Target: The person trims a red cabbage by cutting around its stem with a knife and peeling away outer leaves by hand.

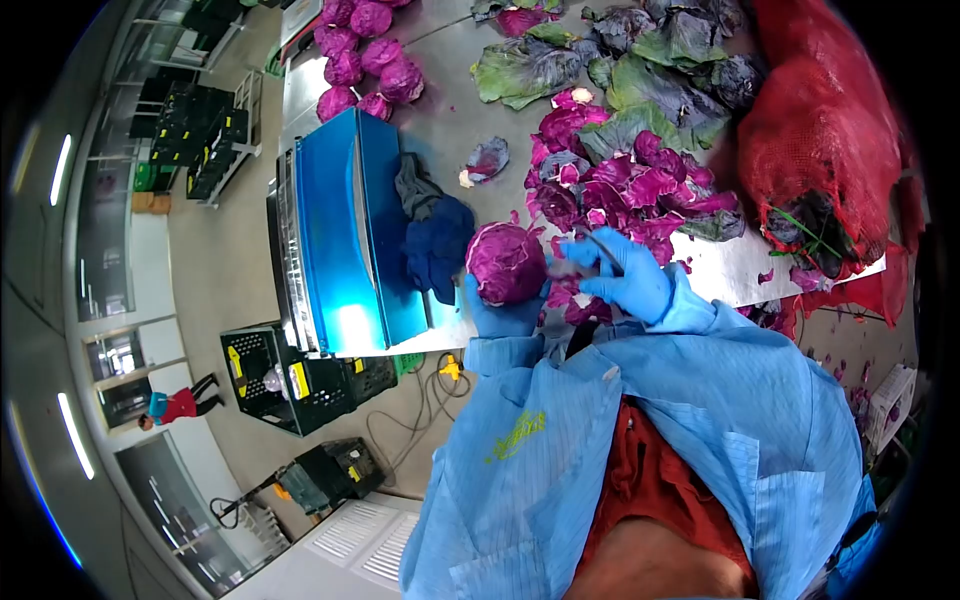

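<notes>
A peeled red cabbage head (506,263) rests in my gloved left hand (503,320), which cups it from below and the side near the table's front edge. Just right of it, my gloved right hand (632,280) is closed around a knife (607,251). The knife's dark handle shows between the fingers, and its blade is blurred beside the cabbage. Purple trimmed leaves (610,195) lie heaped beyond my right hand. One loose leaf with a pale stem end (486,160) lies apart on the metal table (445,100).
A blue machine (375,240) stands left, with a dark blue cloth (440,245) against it. Several trimmed cabbages (372,60) sit at the back left. Green outer leaves (650,85) spread at the back. A red mesh sack (820,130) occupies the right. Black crates (290,380) stand on the floor.
</notes>
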{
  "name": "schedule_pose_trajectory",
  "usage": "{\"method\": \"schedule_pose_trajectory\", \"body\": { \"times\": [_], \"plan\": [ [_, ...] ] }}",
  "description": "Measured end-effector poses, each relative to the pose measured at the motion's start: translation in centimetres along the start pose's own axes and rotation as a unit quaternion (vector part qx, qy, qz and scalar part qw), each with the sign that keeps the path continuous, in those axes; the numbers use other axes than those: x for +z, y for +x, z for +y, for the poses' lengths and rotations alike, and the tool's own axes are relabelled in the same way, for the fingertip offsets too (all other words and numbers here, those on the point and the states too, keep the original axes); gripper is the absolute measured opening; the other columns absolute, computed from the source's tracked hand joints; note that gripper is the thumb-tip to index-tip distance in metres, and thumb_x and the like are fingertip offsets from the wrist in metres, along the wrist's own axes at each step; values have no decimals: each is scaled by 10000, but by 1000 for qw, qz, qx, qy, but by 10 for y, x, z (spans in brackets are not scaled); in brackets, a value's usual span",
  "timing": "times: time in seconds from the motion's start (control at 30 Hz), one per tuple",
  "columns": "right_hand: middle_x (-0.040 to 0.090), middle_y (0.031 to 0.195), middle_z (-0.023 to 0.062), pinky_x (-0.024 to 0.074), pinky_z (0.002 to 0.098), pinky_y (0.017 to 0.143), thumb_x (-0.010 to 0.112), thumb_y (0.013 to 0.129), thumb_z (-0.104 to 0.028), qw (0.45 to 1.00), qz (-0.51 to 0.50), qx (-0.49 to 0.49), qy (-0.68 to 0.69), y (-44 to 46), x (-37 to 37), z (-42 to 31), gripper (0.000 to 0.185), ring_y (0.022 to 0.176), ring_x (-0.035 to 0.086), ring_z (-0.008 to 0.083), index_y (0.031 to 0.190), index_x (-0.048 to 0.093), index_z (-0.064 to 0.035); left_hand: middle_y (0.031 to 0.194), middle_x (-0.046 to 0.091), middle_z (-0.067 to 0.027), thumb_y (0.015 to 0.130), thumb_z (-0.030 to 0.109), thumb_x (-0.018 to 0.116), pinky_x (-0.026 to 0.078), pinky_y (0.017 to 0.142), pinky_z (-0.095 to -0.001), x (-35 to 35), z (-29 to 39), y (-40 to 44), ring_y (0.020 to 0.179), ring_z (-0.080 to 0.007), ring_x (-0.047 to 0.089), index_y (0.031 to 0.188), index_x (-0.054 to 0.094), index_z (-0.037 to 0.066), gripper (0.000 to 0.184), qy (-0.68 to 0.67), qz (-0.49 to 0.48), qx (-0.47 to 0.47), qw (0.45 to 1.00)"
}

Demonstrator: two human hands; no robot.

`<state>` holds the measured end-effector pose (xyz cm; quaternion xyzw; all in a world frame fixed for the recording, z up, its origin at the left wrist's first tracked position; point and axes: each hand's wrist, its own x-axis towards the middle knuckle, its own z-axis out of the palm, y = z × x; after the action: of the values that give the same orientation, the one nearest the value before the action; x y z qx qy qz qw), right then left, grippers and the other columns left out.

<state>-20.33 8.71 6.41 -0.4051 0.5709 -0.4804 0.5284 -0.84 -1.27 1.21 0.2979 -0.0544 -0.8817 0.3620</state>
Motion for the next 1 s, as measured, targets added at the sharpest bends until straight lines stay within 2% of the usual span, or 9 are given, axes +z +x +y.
{"method": "schedule_pose_trajectory", "body": {
  "times": [0.07, 0.2, 0.3, 0.33, 0.43, 0.53, 0.73, 0.87, 1.0],
  "plan": [
    [541, 1085, 65, 462, 277, 679, 688, 744, -11, 995, 32, -50, -85, 14, -3, -1, 718, 674, 464, 130, 1395, 445, -193, 1401, 414, -134, 842, 605, 429, 433, 968, -541, 3, 1, -6, 1260, -331, 442, 1407, 358, 167, 718, -6, 7, -21, 1000],
    [506, 1116, 48, 449, 279, 743, 686, 722, 60, 991, -15, -106, -75, 36, 10, -10, 695, 763, 468, 121, 1357, 495, -150, 1417, 399, -109, 827, 673, 388, 451, 948, -539, 8, -4, -12, 1253, -329, 449, 1422, 322, 176, 778, 4, 7, -53, 999],
    [499, 1098, 41, 443, 282, 762, 675, 711, 106, 963, -21, -249, -102, 53, 26, 16, 693, 769, 475, 124, 1339, 518, -142, 1421, 395, -105, 822, 703, 349, 448, 953, -538, 14, -4, -16, 1249, -327, 452, 1427, 312, 181, 800, -5, 23, -77, 997],
    [492, 1074, 35, 441, 284, 786, 683, 699, 114, 962, -8, -259, -90, 52, 27, 17, 594, 804, 507, 151, 1244, 584, -102, 1421, 394, -106, 822, 710, 337, 448, 955, -537, 15, -5, -16, 1248, -326, 453, 1427, 312, 183, 803, -16, 30, -88, 996],
    [529, 1030, 81, 447, 291, 868, 690, 708, 103, 986, -23, -160, -42, 46, 26, 11, 481, 968, 564, 194, 1157, 596, -42, 1424, 390, -108, 820, 710, 325, 443, 960, -535, 9, -7, -19, 1255, -319, 447, 1429, 311, 191, 800, -10, 2, -87, 996],
    [483, 975, 30, 449, 292, 825, 694, 690, 118, 989, -28, -139, 44, 48, 27, 11, 312, 822, 515, 138, 948, 585, -20, 1424, 387, -115, 824, 698, 340, 413, 984, -550, 7, -8, -17, 1271, -329, 424, 1428, 309, 180, 796, -39, -5, -111, 993],
    [486, 897, 43, 493, 325, 874, 639, 688, 172, 974, -83, -128, 165, 53, 17, 24, 252, 824, 535, 138, 837, 531, -1, 1421, 389, -117, 826, 696, 335, 385, 1009, -553, 11, -14, -17, 1278, -327, 415, 1427, 313, 177, 794, -5, 18, -130, 991],
    [507, 807, 80, 517, 322, 824, 619, 731, 150, 978, -70, -194, 29, 37, 7, 13, 158, 793, 580, 184, 768, 532, 24, 1419, 392, -120, 838, 683, 332, 363, 1026, -553, 9, -18, -13, 1286, -325, 403, 1424, 322, 171, 778, -2, -2, -110, 994],
    [562, 870, 107, 515, 316, 721, 625, 773, 22, 978, -83, -182, -58, 16, 10, 22, 138, 780, 612, 236, 911, 621, 13, 1427, 385, -127, 844, 668, 356, 356, 1038, -539, -5, -18, -7, 1289, -335, 395, 1427, 323, 141, 786, -33, -24, -119, 992]
  ]
}}
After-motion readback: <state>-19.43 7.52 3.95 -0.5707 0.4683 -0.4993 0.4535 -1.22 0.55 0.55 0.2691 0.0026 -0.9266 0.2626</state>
